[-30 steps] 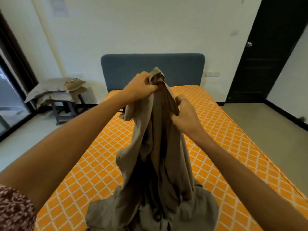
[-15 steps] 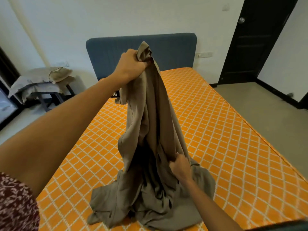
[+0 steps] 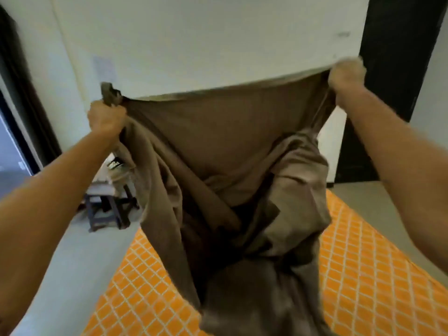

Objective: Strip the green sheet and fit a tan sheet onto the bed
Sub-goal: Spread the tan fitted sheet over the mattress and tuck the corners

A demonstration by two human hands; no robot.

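One tan sheet [image 3: 218, 146], two hands, one mattress [image 3: 363, 275], perhaps one stool [image 3: 106, 212].

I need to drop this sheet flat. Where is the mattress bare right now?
Bare orange mattress shows right of the hanging tan sheet, out to the bed's right edge, and a narrower strip at its left toward the grey floor. The middle is crowded: the sheet bunches there, held up by the left hand and right hand.

Tan sheet [image 3: 218, 132]: top edge stretched between raised left hand [image 3: 106, 118] and right hand [image 3: 346, 73], both gripping; remainder hanging bunched over orange-checked mattress [image 3: 378, 270].
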